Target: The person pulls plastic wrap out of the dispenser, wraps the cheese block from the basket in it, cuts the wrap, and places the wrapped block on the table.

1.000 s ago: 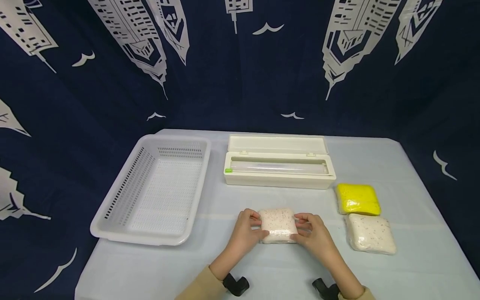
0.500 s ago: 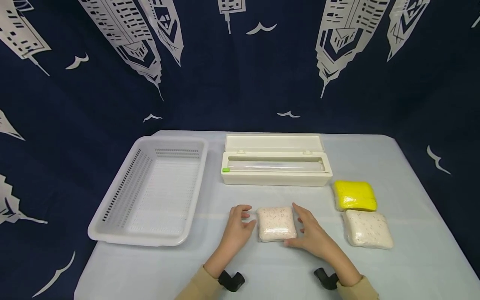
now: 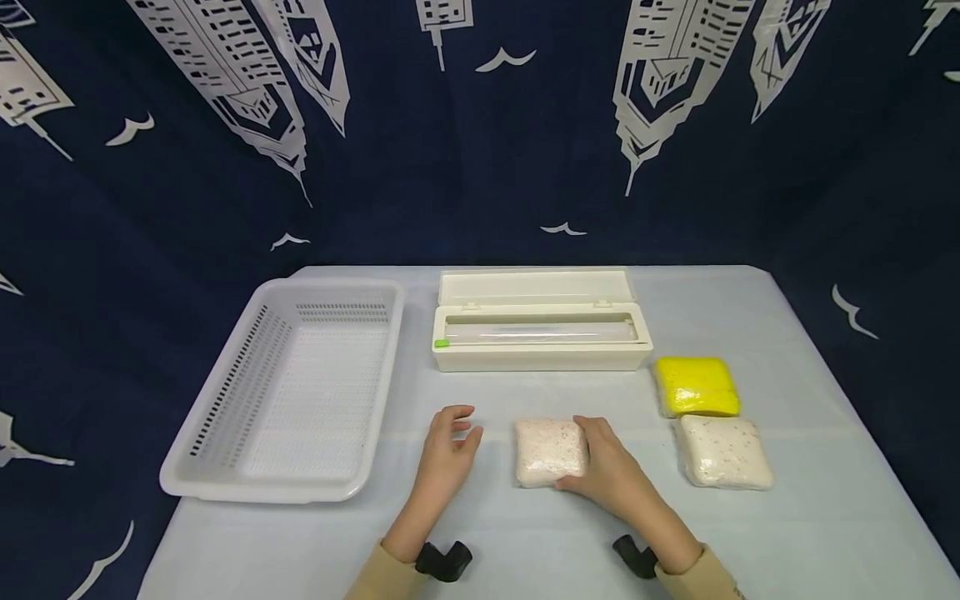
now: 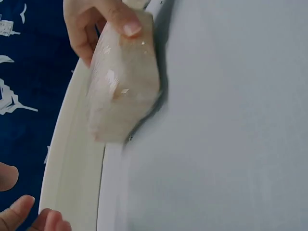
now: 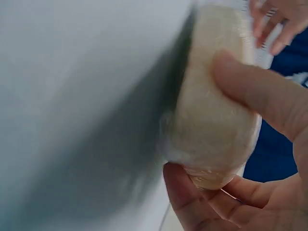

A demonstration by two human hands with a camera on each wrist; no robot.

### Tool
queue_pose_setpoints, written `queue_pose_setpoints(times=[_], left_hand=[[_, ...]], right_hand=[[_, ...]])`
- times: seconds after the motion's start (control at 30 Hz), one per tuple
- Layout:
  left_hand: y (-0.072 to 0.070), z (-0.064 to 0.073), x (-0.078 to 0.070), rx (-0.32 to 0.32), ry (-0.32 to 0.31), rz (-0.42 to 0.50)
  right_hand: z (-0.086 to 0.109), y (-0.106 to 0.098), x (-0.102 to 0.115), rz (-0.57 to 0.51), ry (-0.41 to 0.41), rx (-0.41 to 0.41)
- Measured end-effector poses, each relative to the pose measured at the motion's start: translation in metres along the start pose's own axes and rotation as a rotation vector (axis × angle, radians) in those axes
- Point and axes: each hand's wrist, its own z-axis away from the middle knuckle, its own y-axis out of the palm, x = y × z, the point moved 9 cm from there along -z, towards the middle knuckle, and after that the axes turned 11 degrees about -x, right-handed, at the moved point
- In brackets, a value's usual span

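Observation:
A pale, speckled block (image 3: 549,454) wrapped in clear film is at the middle front of the table. My right hand (image 3: 611,471) grips its right side, thumb along the near edge and fingers at the far corner. In the right wrist view the thumb (image 5: 255,89) presses one face of the wrapped block (image 5: 216,110), and the fingers curl round its end. My left hand (image 3: 446,458) is apart from it, to the left, with loosely bent fingers holding nothing. The left wrist view shows its fingertips (image 4: 50,221) low at the left.
A white perforated basket (image 3: 168,467) stands at the left. Behind the block is a cream dispenser box (image 3: 540,360) with its lid up and a clear film roll (image 3: 540,332) inside. A yellow wrapped block (image 3: 696,387) and another pale speckled one (image 3: 723,452) lie at the right.
My left hand has let go of the block and drawn away to the left. My right hand opened, then took hold again further over its right side. The head view has shifted a little.

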Motion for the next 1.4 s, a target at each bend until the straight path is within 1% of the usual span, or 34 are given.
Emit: queue_pose_setpoints(times=[0.1, 0.2, 0.3, 0.4, 0.47, 0.53, 0.63, 0.73, 0.8, 1.03, 1.17, 1.27, 1.4], left_hand=[[-0.001, 0.001, 0.001, 0.001, -0.022, 0.008], [-0.002, 0.002, 0.002, 0.009, -0.045, 0.011], [-0.005, 0.003, 0.002, 0.009, -0.052, 0.009], [-0.007, 0.003, 0.003, 0.006, -0.056, 0.010], [-0.007, 0.004, 0.004, 0.007, -0.060, 0.014], [-0.007, 0.005, 0.005, 0.016, -0.063, 0.021], [-0.005, 0.006, 0.004, 0.024, -0.053, 0.029], [-0.004, 0.007, 0.003, 0.026, -0.042, 0.031], [-0.005, 0.007, 0.003, 0.025, -0.039, 0.030], [-0.007, 0.007, 0.007, 0.016, -0.045, 0.019], [-0.006, 0.007, 0.008, 0.019, -0.045, 0.018], [-0.004, 0.007, 0.008, 0.027, -0.044, 0.012], [-0.002, 0.008, 0.009, 0.041, -0.039, -0.016]], right_hand=[[0.015, -0.020, -0.012, 0.007, 0.051, -0.019], [0.035, -0.047, -0.033, -0.009, 0.110, -0.002], [0.057, -0.076, -0.066, -0.014, 0.180, 0.032], [0.078, -0.100, -0.106, 0.021, 0.248, 0.066], [0.089, -0.111, -0.131, 0.058, 0.279, 0.082], [0.097, -0.117, -0.151, 0.081, 0.298, 0.085], [0.104, -0.119, -0.170, 0.095, 0.303, 0.080], [0.106, -0.117, -0.179, 0.071, 0.290, 0.082], [0.105, -0.115, -0.182, 0.063, 0.279, 0.079], [0.097, -0.109, -0.187, 0.057, 0.312, 0.080], [0.095, -0.107, -0.189, 0.061, 0.314, 0.085], [0.097, -0.103, -0.193, 0.059, 0.325, 0.108], [0.102, -0.098, -0.196, 0.070, 0.369, 0.188]])
